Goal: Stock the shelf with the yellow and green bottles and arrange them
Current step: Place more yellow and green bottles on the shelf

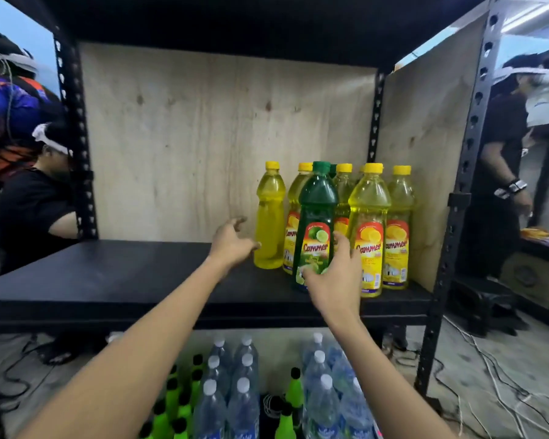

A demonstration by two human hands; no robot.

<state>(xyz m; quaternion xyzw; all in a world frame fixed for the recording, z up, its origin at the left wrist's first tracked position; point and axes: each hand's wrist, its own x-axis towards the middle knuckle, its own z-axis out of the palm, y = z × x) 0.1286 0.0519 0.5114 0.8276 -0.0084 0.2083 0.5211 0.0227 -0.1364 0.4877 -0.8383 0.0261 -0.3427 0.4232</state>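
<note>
Green Cammer bottle (316,226) is gripped low by right hand (333,277); left hand (232,243), spread and empty, touches unlabelled yellow bottle (269,217); crowded neighbours risk being toppled.

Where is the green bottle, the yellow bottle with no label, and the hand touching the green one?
green bottle (317,198): head view, on its upper body.
unlabelled yellow bottle (269,223): head view, mid body.
right hand (333,280): head view, back of hand.
</note>
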